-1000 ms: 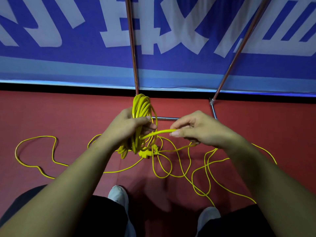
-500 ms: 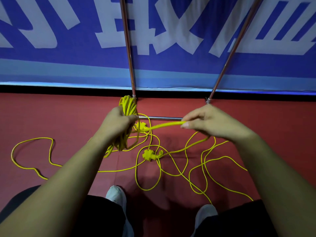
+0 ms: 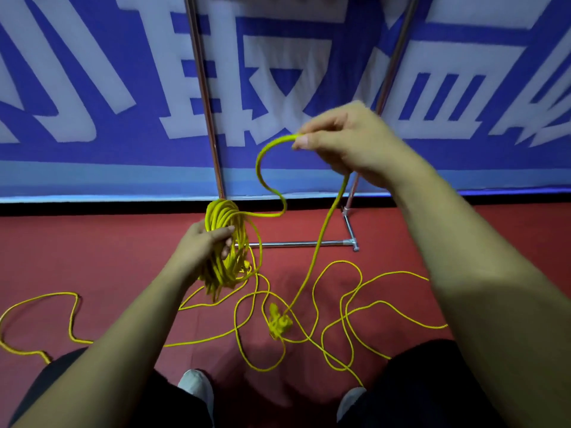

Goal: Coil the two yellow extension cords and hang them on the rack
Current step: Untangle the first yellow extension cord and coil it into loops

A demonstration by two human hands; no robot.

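- The rack (image 3: 296, 243) stands at 12 o'clock. Loose cord (image 3: 383, 274) sprawls across the floor (image 3: 92, 248) from 8 to 4 o'clock, and its crossing loops could cinch into a knot.
- Your left hand (image 3: 200, 245) has its grip wrapped round the coil (image 3: 222, 211) at 9 o'clock; the turns may splay.
- The yellow lump (image 3: 279, 324) at 6 o'clock could snag.
- Your right hand (image 3: 349, 140) pinches the strand at 1 o'clock, where it may slip.

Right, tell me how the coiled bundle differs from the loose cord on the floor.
The coiled bundle is packed into tight stacked loops; the loose cord sprawls in wide, crossing curves. The bundle is gripped in the left hand, off the ground; the loose cord lies on the red floor, one strand pinched up by the right hand. Both are yellow.
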